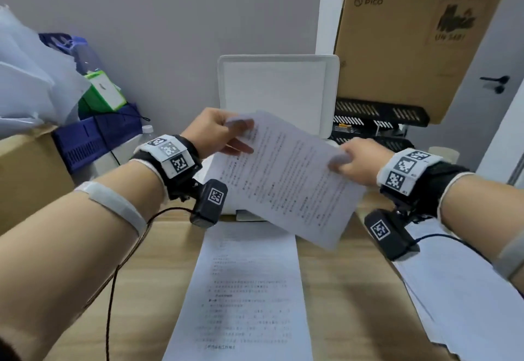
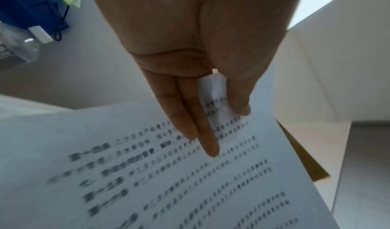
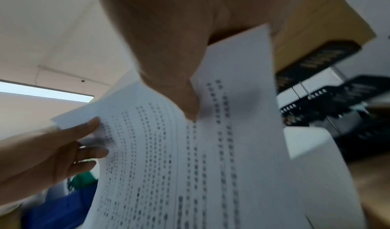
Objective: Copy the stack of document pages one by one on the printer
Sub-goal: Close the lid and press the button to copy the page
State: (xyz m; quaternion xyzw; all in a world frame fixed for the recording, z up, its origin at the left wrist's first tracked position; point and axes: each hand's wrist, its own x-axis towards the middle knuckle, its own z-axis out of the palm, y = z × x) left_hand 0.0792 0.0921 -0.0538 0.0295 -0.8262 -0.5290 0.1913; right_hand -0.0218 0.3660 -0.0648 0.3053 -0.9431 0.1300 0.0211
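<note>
I hold one printed page [image 1: 286,179] in the air in front of the white printer [image 1: 278,91], whose lid stands raised against the wall. My left hand [image 1: 226,133] pinches the page's far left corner, thumb on top and fingers underneath. My right hand [image 1: 354,162] pinches its right edge. The left wrist view shows the page [image 2: 147,174] with its corner crumpled between thumb and fingers [image 2: 202,129]. In the right wrist view the sheet [image 3: 190,157] bends under my thumb [image 3: 187,102]. A printed sheet [image 1: 243,289] lies on the desk in front of the printer, and a paper stack [image 1: 459,298] lies at the right.
A large cardboard box [image 1: 411,34] stands right of the printer above black mesh trays [image 1: 380,116]. At the left sit a blue crate [image 1: 93,136], a green box [image 1: 102,94], plastic wrapping and another cardboard box [image 1: 28,168]. A cable [image 1: 113,281] runs across the wooden desk [image 1: 340,304].
</note>
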